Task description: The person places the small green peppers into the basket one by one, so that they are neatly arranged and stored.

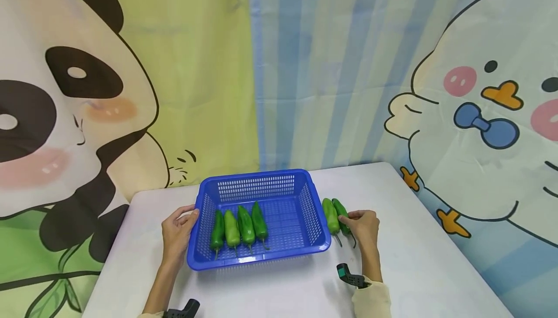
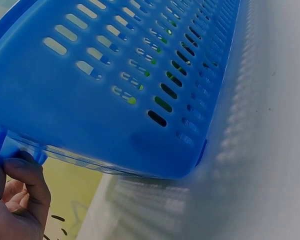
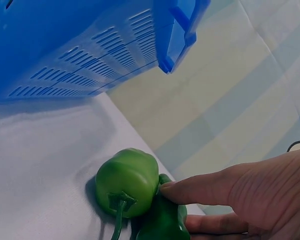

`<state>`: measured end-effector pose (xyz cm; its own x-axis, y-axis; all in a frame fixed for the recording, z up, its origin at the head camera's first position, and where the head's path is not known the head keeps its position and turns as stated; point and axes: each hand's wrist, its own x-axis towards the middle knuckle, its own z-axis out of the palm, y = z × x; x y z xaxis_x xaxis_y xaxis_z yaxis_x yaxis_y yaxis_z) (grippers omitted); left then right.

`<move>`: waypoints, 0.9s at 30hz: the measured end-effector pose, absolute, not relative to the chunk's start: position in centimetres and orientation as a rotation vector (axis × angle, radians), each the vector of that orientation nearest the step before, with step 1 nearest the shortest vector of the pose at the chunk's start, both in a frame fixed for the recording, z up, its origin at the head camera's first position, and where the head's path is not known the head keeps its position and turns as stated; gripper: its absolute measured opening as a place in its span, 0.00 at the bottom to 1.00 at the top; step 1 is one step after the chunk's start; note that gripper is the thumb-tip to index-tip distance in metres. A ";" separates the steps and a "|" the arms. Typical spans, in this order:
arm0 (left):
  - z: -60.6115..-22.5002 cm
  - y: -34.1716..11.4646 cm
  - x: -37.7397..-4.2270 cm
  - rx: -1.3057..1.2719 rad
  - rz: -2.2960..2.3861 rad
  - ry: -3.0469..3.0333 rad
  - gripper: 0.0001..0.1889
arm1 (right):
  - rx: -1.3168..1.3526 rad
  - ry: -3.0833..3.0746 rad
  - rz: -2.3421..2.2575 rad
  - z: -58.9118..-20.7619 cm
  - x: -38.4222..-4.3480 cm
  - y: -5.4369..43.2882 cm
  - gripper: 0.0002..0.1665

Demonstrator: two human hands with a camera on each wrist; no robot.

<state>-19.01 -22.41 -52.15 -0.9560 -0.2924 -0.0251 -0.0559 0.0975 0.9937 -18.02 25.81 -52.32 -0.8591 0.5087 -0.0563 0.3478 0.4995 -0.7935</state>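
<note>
A blue plastic basket (image 1: 279, 255) with slotted walls holds several green chili peppers (image 1: 246, 227), lined up side by side in its left half. My left hand (image 1: 178, 233) grips the basket's left rim, thumb on the near side; the left wrist view shows its curled fingers (image 2: 32, 182) at the rim. Two more peppers lie on the table just right of the basket. One is a lighter green pepper (image 3: 127, 180); beside it, the darker green pepper (image 3: 162, 222) is pinched between the thumb and fingers of my right hand (image 1: 365, 227).
A white table (image 1: 418, 260) carries everything. Behind it hangs a cartoon-printed cloth (image 1: 305, 66), with a panda at left and a white bird at right. Each wrist wears a dark strapped device, such as the right wrist device (image 1: 352, 277).
</note>
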 end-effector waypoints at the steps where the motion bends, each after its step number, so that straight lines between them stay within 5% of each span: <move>1: -52.2 -22.4 -18.9 0.343 -1.970 -2.186 0.22 | -0.742 -2.554 1.280 -52.3 -18.1 25.7 0.17; 27: -52.2 -22.2 -19.2 0.338 -1.991 -2.146 0.20 | -0.780 -2.542 1.287 -52.5 -18.2 26.2 0.19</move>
<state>-19.20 -22.16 -52.23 -0.9549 -0.2966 -0.0121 -0.0343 0.0697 0.9970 -18.18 26.17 -52.53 -0.8441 0.5319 -0.0678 0.3694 0.4852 -0.7925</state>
